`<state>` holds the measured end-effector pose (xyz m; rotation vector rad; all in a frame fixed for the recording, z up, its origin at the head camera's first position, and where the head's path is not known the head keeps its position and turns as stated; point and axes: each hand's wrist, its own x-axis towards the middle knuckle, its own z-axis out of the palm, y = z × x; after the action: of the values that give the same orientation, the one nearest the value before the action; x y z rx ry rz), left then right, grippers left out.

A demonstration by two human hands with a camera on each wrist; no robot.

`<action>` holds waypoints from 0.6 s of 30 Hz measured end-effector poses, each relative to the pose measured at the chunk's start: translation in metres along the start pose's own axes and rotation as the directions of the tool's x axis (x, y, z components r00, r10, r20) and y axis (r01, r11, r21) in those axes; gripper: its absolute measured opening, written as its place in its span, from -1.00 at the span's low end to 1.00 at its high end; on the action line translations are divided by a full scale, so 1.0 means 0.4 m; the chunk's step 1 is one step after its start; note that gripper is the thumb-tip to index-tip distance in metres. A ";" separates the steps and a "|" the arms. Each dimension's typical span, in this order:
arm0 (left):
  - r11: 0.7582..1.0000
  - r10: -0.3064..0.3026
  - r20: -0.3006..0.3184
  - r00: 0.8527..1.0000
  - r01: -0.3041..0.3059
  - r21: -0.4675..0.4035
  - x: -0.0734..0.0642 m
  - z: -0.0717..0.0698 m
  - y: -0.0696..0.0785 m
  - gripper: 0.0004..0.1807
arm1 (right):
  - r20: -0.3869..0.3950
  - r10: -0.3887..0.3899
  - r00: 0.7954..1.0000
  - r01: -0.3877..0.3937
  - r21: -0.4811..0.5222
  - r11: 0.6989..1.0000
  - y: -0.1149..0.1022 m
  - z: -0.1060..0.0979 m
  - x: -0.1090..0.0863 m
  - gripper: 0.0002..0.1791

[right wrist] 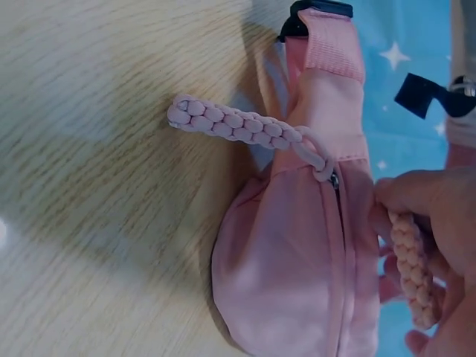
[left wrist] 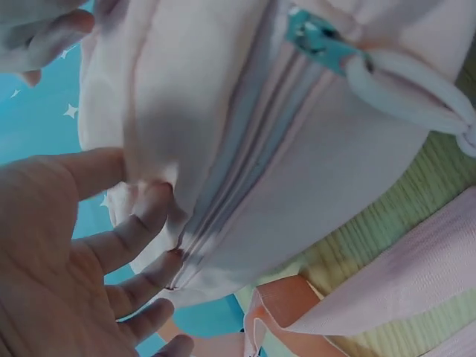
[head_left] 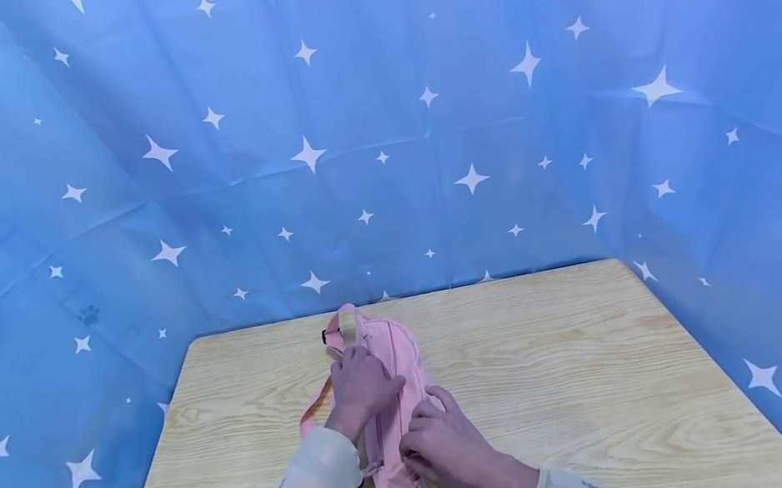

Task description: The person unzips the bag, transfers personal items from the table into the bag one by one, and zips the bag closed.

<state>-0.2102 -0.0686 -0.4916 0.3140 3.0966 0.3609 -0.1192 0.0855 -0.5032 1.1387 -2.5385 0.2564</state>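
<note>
A pink waist bag (head_left: 398, 344) lies lengthwise on the table, with long zips running along it. My left hand (head_left: 361, 379) is on its upper half; the left wrist view shows the thumb and fingers (left wrist: 141, 223) pinching a fold of its fabric beside a zip. A zip slider (left wrist: 320, 39) with a cord loop shows in that view. Lower on the bag, my right hand (head_left: 447, 442) pinches at its side, and a braided zip pull (right wrist: 413, 275) sticks out from under the thumb. Another braided pull (right wrist: 230, 123) hangs loose over the bag's end.
The wooden table (head_left: 567, 353) extends on both sides of the bag. The bag's pink strap (head_left: 317, 407) lies along its left side, with a black buckle (right wrist: 320, 11) at one end. A blue curtain with white stars (head_left: 377, 153) surrounds the table's back and sides.
</note>
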 end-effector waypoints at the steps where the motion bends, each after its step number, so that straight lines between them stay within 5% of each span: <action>1: 1.000 0.002 0.007 1.000 -0.002 -0.004 -0.001 -0.001 0.000 -0.58 | 0.000 -0.003 1.000 0.003 0.002 1.000 0.000 0.001 -0.001 -0.91; 18: 0.980 0.004 -0.091 0.996 -0.021 -0.196 -0.001 0.000 -0.045 -0.62 | -0.081 0.056 0.995 -0.041 0.176 0.983 0.040 -0.012 -0.026 -0.96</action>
<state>-0.2134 -0.0859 -0.4958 0.3213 3.1113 0.6949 -0.1235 0.1047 -0.5030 1.1027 -2.5097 0.5381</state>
